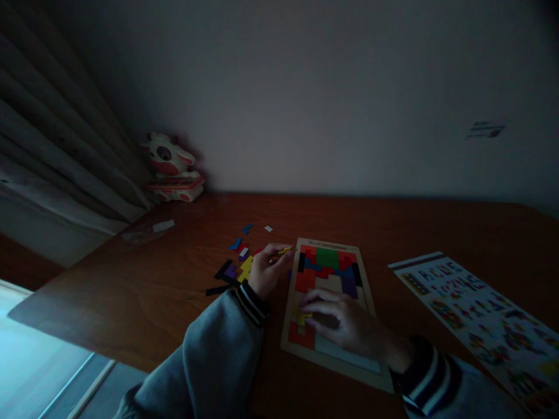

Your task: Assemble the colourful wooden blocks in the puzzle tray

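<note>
My left hand (267, 272) is closed on a small yellow piece (285, 251), held just left of a wooden puzzle board (364, 265). Over the lower left part of the board is my right hand (338, 319), its fingertips closed round another yellow piece (304, 318) at board level. Coloured pieces, among them a green one (327, 258), fill the upper part of the board, and a pale surface shows at its lower right. Loose yellow, black, blue and purple pieces (230, 271) lie on the table, partly hidden behind my left hand.
A printed pattern sheet (469, 308) lies on the brown table (183, 256) at the right. A white and red cow-like toy (172, 169) stands at the back left, by a curtain (65, 128). A small white piece (163, 226) is near it.
</note>
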`<state>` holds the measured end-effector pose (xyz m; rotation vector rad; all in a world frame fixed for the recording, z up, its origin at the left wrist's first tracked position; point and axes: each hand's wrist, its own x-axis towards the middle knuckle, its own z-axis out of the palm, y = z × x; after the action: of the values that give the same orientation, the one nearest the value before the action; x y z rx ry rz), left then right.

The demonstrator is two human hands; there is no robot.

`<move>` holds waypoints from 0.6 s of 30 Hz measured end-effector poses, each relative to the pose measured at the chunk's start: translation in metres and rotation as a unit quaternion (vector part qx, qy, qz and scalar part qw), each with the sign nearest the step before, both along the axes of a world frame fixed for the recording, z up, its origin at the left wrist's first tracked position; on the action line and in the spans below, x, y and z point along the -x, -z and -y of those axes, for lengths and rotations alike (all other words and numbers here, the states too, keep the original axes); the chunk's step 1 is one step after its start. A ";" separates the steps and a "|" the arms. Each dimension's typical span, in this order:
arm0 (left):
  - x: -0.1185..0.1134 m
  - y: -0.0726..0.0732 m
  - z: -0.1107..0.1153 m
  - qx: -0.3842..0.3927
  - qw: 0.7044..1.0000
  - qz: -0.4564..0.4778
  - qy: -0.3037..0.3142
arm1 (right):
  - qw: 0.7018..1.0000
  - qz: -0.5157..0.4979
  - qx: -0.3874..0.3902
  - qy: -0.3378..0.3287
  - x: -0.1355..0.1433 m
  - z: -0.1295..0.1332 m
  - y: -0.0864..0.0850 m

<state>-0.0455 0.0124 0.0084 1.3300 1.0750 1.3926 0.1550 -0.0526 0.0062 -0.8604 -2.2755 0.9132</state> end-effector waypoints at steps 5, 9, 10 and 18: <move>-0.004 0.000 0.002 0.020 0.999 0.028 0.031 | 1.000 -0.002 -0.025 0.016 -0.001 0.001 0.012; -0.005 0.002 0.002 0.016 0.998 0.030 0.046 | 0.999 0.008 -0.034 0.023 -0.002 0.000 0.016; -0.005 0.003 0.002 0.015 0.998 0.029 0.050 | 0.999 0.006 -0.030 0.020 -0.002 0.000 0.016; -0.008 0.011 0.002 -0.018 0.997 0.030 0.071 | 1.000 0.017 -0.009 0.013 0.000 0.004 0.013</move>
<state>-0.0371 0.0101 -0.0024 1.3561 0.9020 1.3437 0.1552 -0.0564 -0.0071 -0.9021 -2.2935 0.8707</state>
